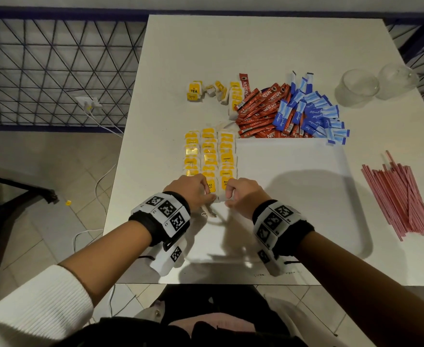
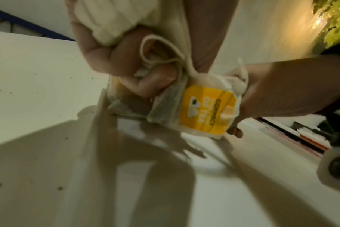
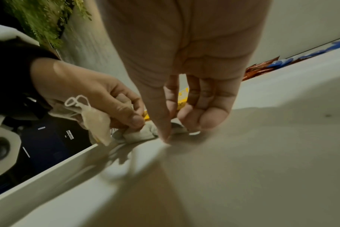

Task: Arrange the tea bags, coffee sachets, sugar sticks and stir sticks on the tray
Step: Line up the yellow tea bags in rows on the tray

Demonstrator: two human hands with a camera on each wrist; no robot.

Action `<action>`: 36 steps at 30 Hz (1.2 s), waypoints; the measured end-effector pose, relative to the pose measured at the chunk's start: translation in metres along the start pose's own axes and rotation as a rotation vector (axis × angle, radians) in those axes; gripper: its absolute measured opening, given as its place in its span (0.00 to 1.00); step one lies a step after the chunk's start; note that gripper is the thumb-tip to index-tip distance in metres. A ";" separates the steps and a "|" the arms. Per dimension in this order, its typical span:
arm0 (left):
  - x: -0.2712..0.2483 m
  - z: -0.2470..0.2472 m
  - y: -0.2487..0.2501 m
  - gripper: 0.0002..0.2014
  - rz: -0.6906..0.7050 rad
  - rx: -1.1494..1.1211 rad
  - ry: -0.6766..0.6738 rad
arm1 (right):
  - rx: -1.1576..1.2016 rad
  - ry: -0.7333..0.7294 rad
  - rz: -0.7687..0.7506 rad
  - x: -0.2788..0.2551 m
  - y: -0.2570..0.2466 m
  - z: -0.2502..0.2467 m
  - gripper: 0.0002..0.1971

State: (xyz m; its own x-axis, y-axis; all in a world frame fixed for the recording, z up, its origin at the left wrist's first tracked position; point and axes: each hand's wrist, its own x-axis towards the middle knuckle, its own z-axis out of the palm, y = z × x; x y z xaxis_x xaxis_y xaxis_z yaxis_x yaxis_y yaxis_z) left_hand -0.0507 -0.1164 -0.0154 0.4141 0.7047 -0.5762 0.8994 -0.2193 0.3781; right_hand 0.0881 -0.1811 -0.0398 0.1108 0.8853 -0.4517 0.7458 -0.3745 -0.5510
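Fingers of both hands, left hand (image 1: 193, 189) and right hand (image 1: 243, 194), apparently pinch tea bags (image 1: 209, 159) at the tray (image 1: 306, 196) edge.

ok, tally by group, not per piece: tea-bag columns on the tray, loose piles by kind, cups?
Tea-bag columns on the tray: 3
Loose tea-bag pile: 1
Coffee sachet pile: 1
Sugar stick pile: 1
Stir stick pile: 1
Clear cups: 2
Total: 9
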 end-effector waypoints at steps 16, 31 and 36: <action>-0.016 -0.021 -0.027 0.13 -0.075 -0.974 -0.105 | 0.389 -0.052 -0.164 -0.014 -0.047 -0.017 0.17; -0.040 -0.006 -0.047 0.05 0.048 -0.905 0.017 | 0.691 -0.171 0.046 -0.011 -0.051 -0.016 0.10; -0.044 -0.001 -0.054 0.04 0.057 -0.889 0.105 | 0.637 -0.214 0.045 -0.017 -0.050 -0.013 0.13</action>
State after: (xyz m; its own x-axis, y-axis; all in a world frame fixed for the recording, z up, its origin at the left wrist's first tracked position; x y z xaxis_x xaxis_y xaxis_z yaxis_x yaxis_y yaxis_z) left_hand -0.1178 -0.1352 -0.0100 0.4009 0.7762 -0.4866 0.4194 0.3167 0.8508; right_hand 0.0573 -0.1734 0.0047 -0.0485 0.8152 -0.5771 0.2032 -0.5577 -0.8048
